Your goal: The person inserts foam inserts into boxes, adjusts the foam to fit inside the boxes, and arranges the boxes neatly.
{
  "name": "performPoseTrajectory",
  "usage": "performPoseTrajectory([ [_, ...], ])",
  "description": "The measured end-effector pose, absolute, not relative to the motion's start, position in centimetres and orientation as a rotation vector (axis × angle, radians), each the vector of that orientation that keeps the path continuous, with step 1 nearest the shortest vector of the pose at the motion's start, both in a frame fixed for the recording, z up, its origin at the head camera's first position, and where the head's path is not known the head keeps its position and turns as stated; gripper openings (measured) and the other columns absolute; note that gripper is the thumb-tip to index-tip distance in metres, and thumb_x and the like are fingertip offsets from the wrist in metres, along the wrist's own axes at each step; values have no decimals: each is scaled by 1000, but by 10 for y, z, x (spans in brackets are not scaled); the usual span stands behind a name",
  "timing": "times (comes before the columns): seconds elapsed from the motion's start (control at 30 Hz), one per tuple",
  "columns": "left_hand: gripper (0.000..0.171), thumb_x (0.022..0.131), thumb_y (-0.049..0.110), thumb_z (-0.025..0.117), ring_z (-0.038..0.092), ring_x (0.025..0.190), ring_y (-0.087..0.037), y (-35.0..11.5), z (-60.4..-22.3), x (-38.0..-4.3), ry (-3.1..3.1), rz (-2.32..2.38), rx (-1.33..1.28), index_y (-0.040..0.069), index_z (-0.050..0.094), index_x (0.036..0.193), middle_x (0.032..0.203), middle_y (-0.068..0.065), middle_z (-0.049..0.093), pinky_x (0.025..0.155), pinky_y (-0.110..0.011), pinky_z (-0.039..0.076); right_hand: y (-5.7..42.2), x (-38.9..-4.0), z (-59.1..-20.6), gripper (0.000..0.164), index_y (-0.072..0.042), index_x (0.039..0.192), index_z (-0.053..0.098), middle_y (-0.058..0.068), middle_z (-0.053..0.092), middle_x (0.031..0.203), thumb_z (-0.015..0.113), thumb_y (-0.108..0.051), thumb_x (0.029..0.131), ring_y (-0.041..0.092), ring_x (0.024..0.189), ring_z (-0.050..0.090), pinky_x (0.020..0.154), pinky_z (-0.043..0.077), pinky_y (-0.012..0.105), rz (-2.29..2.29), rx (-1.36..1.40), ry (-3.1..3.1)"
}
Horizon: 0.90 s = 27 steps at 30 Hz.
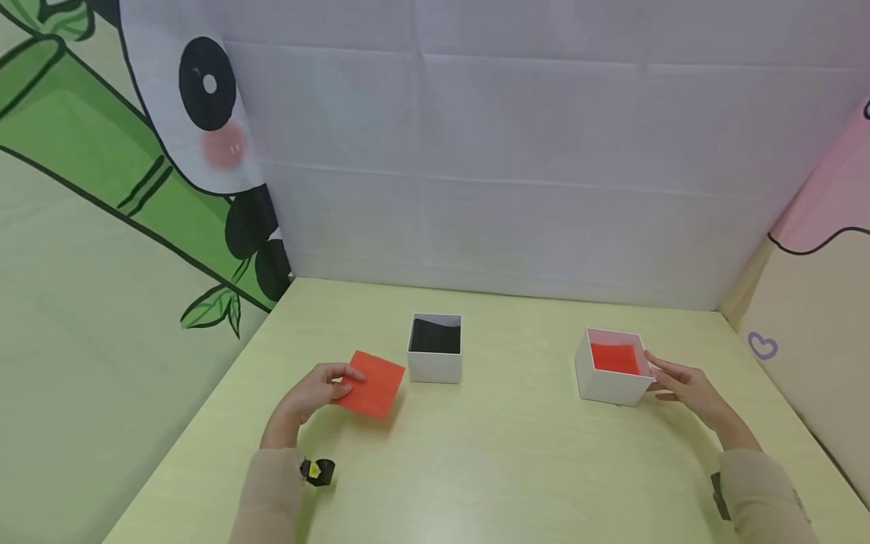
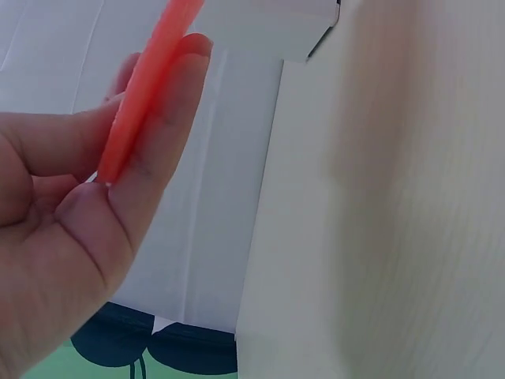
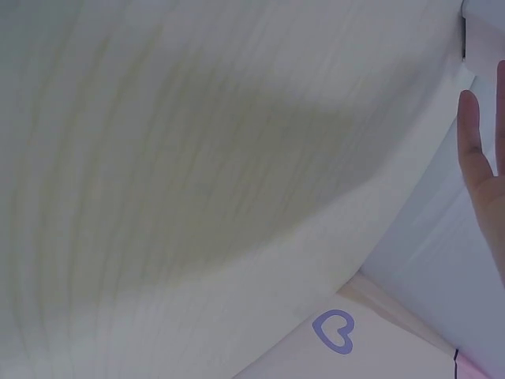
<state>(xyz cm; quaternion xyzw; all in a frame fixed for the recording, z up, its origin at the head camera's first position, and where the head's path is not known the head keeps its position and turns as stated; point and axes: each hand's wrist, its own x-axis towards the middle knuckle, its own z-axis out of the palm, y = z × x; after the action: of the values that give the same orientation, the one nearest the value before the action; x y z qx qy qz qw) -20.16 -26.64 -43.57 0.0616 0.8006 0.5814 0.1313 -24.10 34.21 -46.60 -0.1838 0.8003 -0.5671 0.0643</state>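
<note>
Between thumb and fingers, my left hand (image 1: 314, 391) pinches a thin red square (image 1: 377, 384) that looks like paper, tilted above the table. In the left wrist view the red square (image 2: 146, 99) is edge-on and shows some thickness. Just right of it stands a white open-topped box (image 1: 435, 368) with black material (image 1: 435, 337) inside. Farther right is a second white box (image 1: 612, 387) holding red material (image 1: 615, 358). My right hand (image 1: 693, 391) has its fairly straight fingers at that box's right side. Only part of that hand shows in the right wrist view.
The pale wood-grain table (image 1: 489, 461) carries both boxes, set well apart. A white fabric wall (image 1: 516, 174) closes off the back edge. Printed side panels, one with green bamboo (image 1: 129, 174), flank the table. Dark devices are strapped at both wrists.
</note>
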Motion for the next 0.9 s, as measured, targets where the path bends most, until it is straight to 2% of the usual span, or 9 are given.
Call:
performPoseTrajectory([
  [0.17,25,88,-3,47,54,89,-24,-262,-435,-194,2309,1678,209,-4,57,110,119,-20,46,74,-36,47,342,-241,-466,40,-3,133,33,-23,56,105,43,-11,95,10,84,62,70,49,28,-1706,-532,2417],
  [0.27,29,87,1,52,55,86,-23,-259,-433,-188,2305,1672,230,-3,56,116,120,-19,48,72,-36,48,341,-240,-465,41,-3,133,33,-24,56,104,43,-12,95,11,84,62,70,49,28,-1696,-512,2424],
  [0.57,37,85,3,58,56,76,-22,-244,-432,-179,2267,1669,359,-3,53,121,111,-18,54,62,-32,48,341,-240,-463,41,-4,134,32,-25,55,105,43,-13,95,13,85,62,71,49,29,-1693,-507,2429],
  [0.9,42,83,0,59,60,74,-22,-216,-430,-171,2157,1677,448,-4,50,124,106,-16,56,65,-31,49,342,-239,-464,41,-4,134,32,-25,54,105,43,-13,95,14,85,61,71,49,29,-1694,-508,2423],
])
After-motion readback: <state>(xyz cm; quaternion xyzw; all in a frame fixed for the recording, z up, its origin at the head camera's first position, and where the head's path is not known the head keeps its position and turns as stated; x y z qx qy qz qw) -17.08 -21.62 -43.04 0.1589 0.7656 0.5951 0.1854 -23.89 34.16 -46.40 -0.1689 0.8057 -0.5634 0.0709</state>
